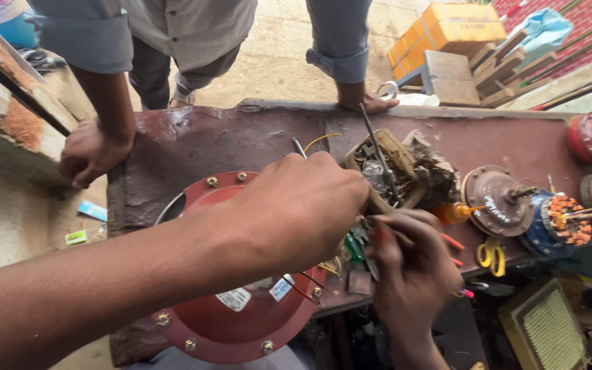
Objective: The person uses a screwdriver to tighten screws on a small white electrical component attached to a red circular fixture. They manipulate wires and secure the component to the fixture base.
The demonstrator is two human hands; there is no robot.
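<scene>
Our left hand (296, 205) over red round motor housing (241, 322), fingers curled, hold unclear; our right hand (412, 267) fingers pinching thin wires (378, 229); maroon surface (241, 140) beneath.

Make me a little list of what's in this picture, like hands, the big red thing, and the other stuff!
left hand: rests over the red round motor housing, fingers bent
right hand: fingers pinch something thin; too small to tell what
housing: on the dark red workbench, bolts around its rim
nearby: yellow-handled scissors, wound copper coil part, tray of tools
other person: stands across the bench, one hand on its far edge
</scene>
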